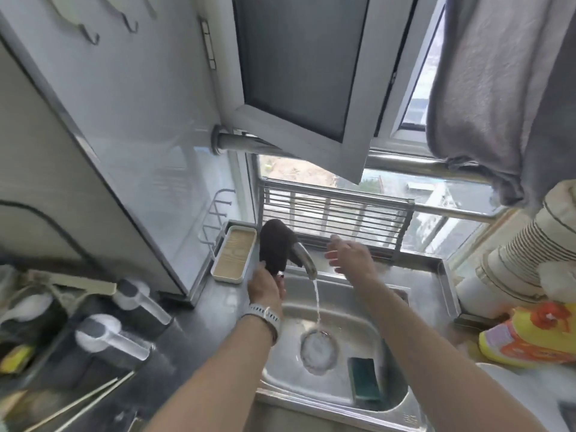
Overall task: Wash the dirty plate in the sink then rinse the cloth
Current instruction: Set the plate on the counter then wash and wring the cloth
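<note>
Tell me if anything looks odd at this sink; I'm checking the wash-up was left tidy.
The tap runs into the sink with nothing under the stream. The left hand holds the dark cloth draped over the tap's neck, off to the side of the water. A green sponge lies in the basin. The right hand is open.
</note>
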Demonstrator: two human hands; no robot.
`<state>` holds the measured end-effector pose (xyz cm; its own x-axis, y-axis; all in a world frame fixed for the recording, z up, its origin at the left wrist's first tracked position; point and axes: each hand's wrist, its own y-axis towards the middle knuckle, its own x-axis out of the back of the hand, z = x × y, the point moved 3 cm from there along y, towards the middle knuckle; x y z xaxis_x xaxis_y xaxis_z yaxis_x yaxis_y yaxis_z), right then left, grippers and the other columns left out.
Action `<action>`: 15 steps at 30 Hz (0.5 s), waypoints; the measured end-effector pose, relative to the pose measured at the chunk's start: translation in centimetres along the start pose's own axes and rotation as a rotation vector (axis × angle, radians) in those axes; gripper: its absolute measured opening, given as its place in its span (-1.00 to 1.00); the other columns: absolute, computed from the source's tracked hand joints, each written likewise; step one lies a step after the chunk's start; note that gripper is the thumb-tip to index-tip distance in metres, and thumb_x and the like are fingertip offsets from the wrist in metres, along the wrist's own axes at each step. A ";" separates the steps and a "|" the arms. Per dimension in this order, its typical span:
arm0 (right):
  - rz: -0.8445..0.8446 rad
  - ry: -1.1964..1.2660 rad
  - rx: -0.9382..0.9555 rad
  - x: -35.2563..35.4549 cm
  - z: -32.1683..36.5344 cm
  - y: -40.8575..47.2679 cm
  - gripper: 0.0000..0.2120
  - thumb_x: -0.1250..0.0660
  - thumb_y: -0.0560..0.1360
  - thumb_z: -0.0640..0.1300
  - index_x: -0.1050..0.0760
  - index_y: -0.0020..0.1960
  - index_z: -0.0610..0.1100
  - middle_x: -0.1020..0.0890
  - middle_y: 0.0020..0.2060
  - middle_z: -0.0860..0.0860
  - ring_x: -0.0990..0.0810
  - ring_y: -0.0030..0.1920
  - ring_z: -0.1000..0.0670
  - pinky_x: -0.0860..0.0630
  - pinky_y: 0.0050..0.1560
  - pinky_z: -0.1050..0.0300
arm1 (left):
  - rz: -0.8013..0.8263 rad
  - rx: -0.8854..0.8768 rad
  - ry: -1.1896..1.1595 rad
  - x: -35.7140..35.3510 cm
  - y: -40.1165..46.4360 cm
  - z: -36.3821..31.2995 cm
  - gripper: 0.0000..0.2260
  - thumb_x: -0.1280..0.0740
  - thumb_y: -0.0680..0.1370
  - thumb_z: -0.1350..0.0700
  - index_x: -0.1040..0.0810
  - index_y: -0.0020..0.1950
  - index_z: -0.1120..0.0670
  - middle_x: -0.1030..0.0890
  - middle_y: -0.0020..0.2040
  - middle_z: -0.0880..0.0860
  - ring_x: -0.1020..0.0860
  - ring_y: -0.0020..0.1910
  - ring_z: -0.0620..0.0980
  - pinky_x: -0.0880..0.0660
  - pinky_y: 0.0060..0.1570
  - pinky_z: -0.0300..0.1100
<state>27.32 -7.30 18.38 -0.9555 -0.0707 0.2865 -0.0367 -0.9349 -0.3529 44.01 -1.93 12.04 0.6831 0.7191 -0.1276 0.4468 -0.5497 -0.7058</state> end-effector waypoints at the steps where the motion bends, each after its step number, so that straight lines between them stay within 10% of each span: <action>1: 0.017 -0.013 -0.045 -1.3 1.0 1.6 -0.59 -0.19 0.62 0.13 -0.62 0.02 -0.19 -0.70 -0.11 -0.06 -0.66 -0.04 -0.13 -0.56 0.14 -0.10 | 0.060 0.062 -0.078 -0.2 0.8 -0.9 -0.72 -0.27 0.55 0.01 -0.63 0.02 0.20 -0.58 -0.25 0.14 -0.52 -0.36 0.07 -0.44 -0.35 -0.14; 5: 0.181 -0.107 -0.311 -4.8 2.7 5.2 -0.36 -0.12 0.57 0.32 -0.49 0.22 -0.25 -0.66 -0.04 -0.17 -0.63 -0.02 -0.15 -0.52 0.03 0.01 | 0.263 0.269 -0.272 -0.4 2.2 -2.9 -0.67 -0.33 0.54 0.02 -0.53 0.13 0.26 -0.63 0.03 0.22 -0.58 0.08 0.19 -0.49 0.30 0.06; 9: 0.475 -0.129 -0.485 -6.1 2.0 6.0 -0.52 -0.30 0.48 0.20 -0.53 0.02 -0.25 -0.63 -0.17 -0.14 -0.62 -0.11 -0.14 -0.58 0.16 -0.02 | 0.323 0.393 -0.327 0.4 2.2 -3.3 -0.63 -0.39 0.49 0.13 -0.50 0.22 0.32 -0.59 0.16 0.28 -0.61 0.15 0.20 -0.56 0.23 0.08; 15: 0.386 0.260 -0.465 -5.9 2.3 6.7 -0.92 -0.36 0.51 -0.26 -0.53 -0.14 -0.26 -0.57 -0.28 -0.14 -0.59 -0.29 -0.10 -0.57 0.06 -0.04 | 0.305 0.400 -0.267 1.7 3.0 -3.8 -0.61 -0.42 0.44 0.20 -0.52 0.23 0.28 -0.52 0.10 0.24 -0.55 0.06 0.15 -0.56 0.24 0.02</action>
<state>33.39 -14.00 16.38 -0.9629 -0.2297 -0.1418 0.2557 -0.6078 -0.7517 48.71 -4.01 12.38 0.5541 0.6638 -0.5024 -0.0371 -0.5832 -0.8115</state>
